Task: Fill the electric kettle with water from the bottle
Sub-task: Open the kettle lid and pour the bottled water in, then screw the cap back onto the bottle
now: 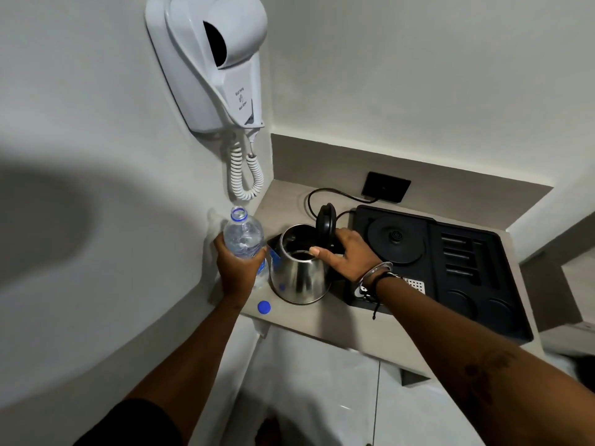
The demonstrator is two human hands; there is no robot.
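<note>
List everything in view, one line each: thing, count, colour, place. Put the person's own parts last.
kettle: 1, shiny steel, on the counter, off its base
kettle lid: 1, black, hinged open, upright
water bottle: 1, clear with blue label, uncapped, upright left of kettle
bottle cap: 1, blue, on the counter near its front edge
tray: 1, black, right of kettle
kettle base: 1, black, round, in the tray
cord: 1, black, from tray area to socket
wall socket: 1, black, on the back wall
hair dryer: 1, white, wall-mounted, coiled cable below
counter: 1, beige
bracelets: several, silver and black, right wrist
left hand: holding bottle
right hand: on kettle handle
</note>
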